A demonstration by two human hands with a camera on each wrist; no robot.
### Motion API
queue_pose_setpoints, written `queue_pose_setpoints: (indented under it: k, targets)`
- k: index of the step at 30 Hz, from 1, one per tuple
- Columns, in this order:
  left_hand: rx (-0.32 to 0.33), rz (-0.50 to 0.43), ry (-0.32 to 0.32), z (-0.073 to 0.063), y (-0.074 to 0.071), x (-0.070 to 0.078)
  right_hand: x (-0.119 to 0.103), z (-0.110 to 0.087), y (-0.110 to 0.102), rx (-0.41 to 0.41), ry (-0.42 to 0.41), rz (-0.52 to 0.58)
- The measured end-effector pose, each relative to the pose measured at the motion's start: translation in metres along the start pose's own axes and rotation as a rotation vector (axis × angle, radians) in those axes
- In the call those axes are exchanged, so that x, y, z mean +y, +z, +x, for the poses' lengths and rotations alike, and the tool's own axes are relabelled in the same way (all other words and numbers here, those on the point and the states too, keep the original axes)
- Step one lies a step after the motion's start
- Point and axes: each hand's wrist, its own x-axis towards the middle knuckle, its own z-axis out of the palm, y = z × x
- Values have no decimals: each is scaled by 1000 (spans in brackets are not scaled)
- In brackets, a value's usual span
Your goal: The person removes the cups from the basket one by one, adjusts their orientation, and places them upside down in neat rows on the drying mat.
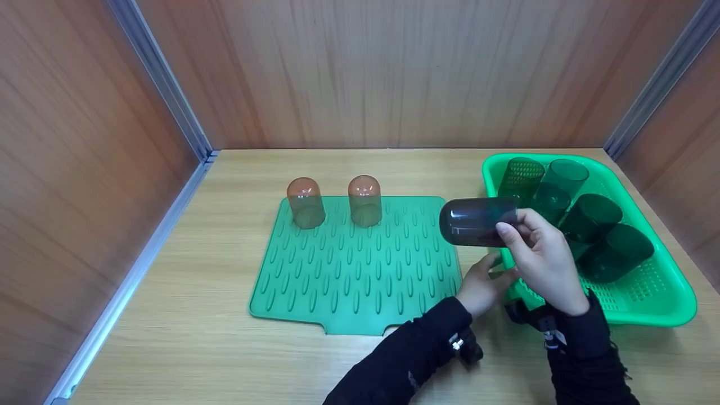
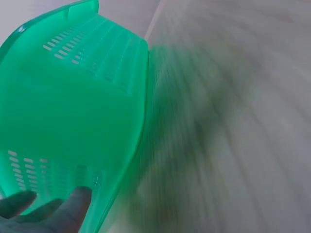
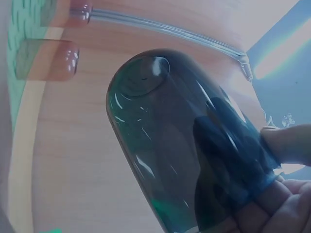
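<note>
My right hand [image 1: 543, 253] pinches a dark tinted cup [image 1: 472, 222] near its open end, thumb on the near side. The cup lies sideways in the air, closed end pointing left, between the green mat and the green basket [image 1: 678, 306]. In the right wrist view the same cup [image 3: 155, 126] fills the middle, fingers at its rim. My left hand [image 1: 488, 284] is below the cup at the basket's left side, holding nothing. Its fingers [image 2: 73, 206] lie against or just before the basket wall in the left wrist view; contact cannot be told.
Two orange-tinted cups, one at left [image 1: 306, 203] and one beside it [image 1: 365, 201], stand upside down along the back of the green ridged mat [image 1: 354, 264]. Several dark cups [image 1: 616, 253] lean in the basket. Wooden panels [image 1: 394, 73] enclose the table's back and sides.
</note>
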Motion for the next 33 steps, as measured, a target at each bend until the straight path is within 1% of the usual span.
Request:
queue_pose_setpoints:
  k: [3, 5, 8, 10, 14, 17, 20, 22, 26, 31, 33]
  targets:
    - [-32, -30, 27, 0, -6, 0, 1, 1, 1, -7, 7, 7]
    - [-60, -41, 59, -1, -13, 1, 2, 1, 2, -6, 10, 10]
    - [-103, -86, 126, -3, -26, 4, 3, 1, 3, 11, 5, 25]
    - [-112, -125, 165, -5, -38, 8, 3, 1, 3, 23, 2, 34]
    - [-93, -166, 246, -12, -64, 22, 3, 1, 4, 26, 4, 36]
    - [-65, -228, 278, -21, -83, 32, 3, 1, 7, 6, 5, 32]
    - [-25, -290, 288, -29, -99, 41, 4, 2, 11, -24, 7, 41]
    - [4, -315, 279, -33, -107, 46, 4, 2, 14, -39, 12, 51]
    - [20, -337, 278, -36, -116, 53, 4, 0, 22, -45, 15, 82]
    - [-14, -417, 286, -37, -114, 55, 5, -3, 33, -39, -11, 144]
    - [-12, -432, 296, -37, -113, 54, 6, -3, 38, -43, -13, 165]
